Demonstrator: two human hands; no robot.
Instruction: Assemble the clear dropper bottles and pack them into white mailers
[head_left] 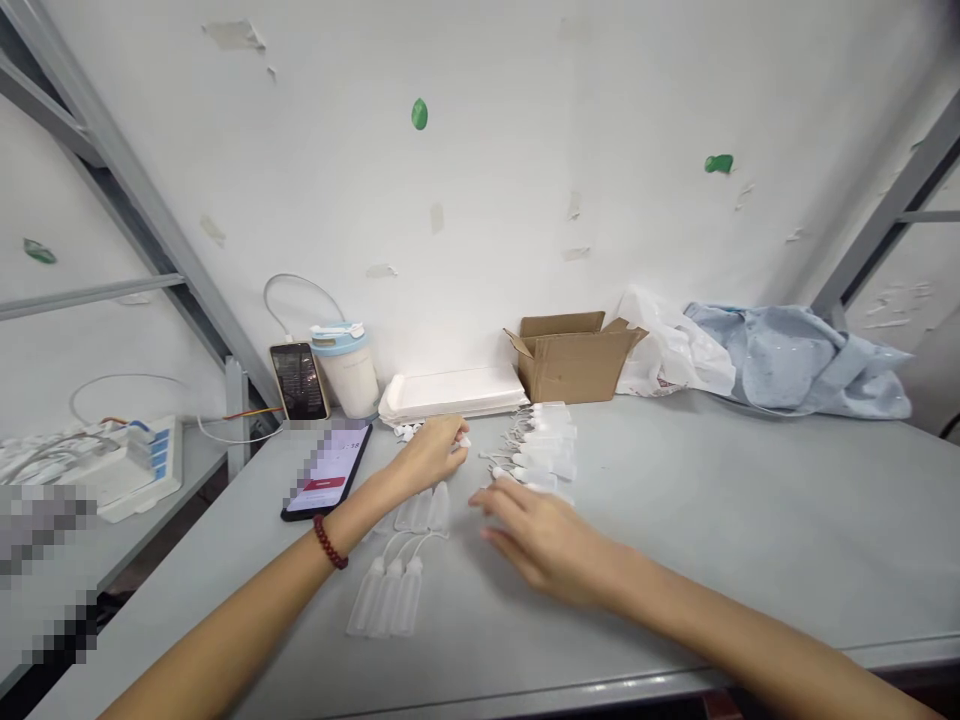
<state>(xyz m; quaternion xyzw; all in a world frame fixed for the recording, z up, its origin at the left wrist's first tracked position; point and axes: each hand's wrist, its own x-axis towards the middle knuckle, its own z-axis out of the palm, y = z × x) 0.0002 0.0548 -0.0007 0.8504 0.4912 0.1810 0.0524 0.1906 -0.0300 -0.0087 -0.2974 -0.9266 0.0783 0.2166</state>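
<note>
My left hand (429, 458) is pinched around a small white piece (465, 441), perhaps a cap, beside a few small white parts (406, 432). Below that wrist lie translucent tubes (424, 510), partly covered by the hand. Nearer the front edge are several translucent tubes with white necks and thin white cords (386, 600), side by side. My right hand (536, 530) hovers over the table with its fingers apart and nothing visible in them. Just beyond it sits a row of similar translucent tubes (551, 445), their cords pointing left; the hand hides the nearest ones.
A phone (341, 470) lies at left; behind it are another phone (300, 382) and a lidded cup (349, 370). Along the wall stand white flat packets (457, 390), an open cardboard box (577, 365), a white plastic bag (675, 350) and blue fabric (795, 355). A power strip (142, 470) is far left.
</note>
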